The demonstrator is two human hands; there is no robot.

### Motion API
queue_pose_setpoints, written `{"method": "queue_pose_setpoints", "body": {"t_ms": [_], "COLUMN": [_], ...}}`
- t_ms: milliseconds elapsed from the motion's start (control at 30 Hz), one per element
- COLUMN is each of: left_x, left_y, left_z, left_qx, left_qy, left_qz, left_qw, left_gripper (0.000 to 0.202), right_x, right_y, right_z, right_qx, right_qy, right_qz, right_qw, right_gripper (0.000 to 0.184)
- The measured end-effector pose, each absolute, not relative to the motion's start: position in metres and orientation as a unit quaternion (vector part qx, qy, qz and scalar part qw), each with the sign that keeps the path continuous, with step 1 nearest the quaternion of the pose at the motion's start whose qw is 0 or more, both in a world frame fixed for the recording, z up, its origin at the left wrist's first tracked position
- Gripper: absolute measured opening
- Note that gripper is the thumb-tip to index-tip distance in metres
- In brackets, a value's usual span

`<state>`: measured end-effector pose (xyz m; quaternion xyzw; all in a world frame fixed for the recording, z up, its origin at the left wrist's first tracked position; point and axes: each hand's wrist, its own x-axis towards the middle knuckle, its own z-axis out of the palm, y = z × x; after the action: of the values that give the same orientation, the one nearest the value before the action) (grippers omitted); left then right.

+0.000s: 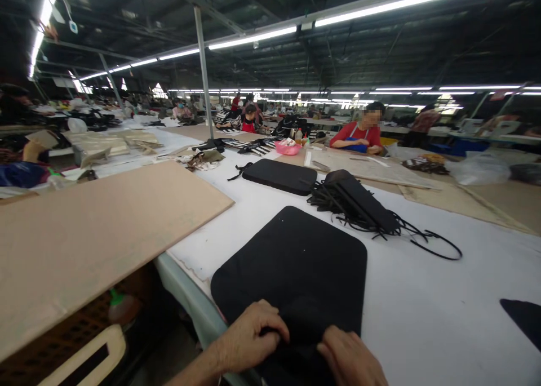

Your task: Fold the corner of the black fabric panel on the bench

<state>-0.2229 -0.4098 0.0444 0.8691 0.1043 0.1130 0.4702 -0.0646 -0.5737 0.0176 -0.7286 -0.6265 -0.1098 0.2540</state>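
A large black fabric panel (291,262) with rounded corners lies flat on the white tabletop in front of me. At its near edge, my left hand (257,335) has its fingers curled and pinches the black material. My right hand (349,355) grips the same edge a little to the right, its fingertips bent over the cloth. Between the two hands the fabric is bunched and partly raised. The lower part of the panel runs out of the picture, and the undersides of my fingers are hidden.
Beyond the panel lie a padded black rectangular piece (279,176) and a bundle of black straps (359,203). A brown board (105,245) juts in at left. Another black piece (524,321) is at right. A co-worker in red (357,132) sits across, near a pink basin (288,147).
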Motion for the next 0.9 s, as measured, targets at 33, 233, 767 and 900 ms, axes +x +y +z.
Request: {"method": "queue_pose_setpoints", "body": {"t_ms": [33, 233, 767, 900], "left_x": [-0.224, -0.224, -0.219, -0.218], "left_y": [-0.409, -0.405, -0.403, -0.404], "left_z": [0.046, 0.050, 0.039, 0.039], "left_qx": [0.870, 0.858, 0.867, 0.873], "left_qy": [0.096, 0.074, 0.079, 0.092], "left_qz": [0.110, 0.087, 0.083, 0.085], "left_qw": [0.470, 0.501, 0.485, 0.471], "left_gripper": [0.021, 0.025, 0.024, 0.029], "right_x": [-0.066, -0.066, -0.051, -0.055], "right_y": [-0.574, -0.570, -0.583, -0.578], "right_z": [0.027, 0.055, 0.062, 0.054], "right_qx": [-0.742, -0.793, -0.741, -0.755], "right_qy": [-0.614, -0.555, -0.517, -0.519], "right_qz": [-0.073, 0.083, 0.222, 0.139], "right_qw": [0.259, 0.236, 0.365, 0.376], "right_gripper": [0.034, 0.032, 0.018, 0.018]}}
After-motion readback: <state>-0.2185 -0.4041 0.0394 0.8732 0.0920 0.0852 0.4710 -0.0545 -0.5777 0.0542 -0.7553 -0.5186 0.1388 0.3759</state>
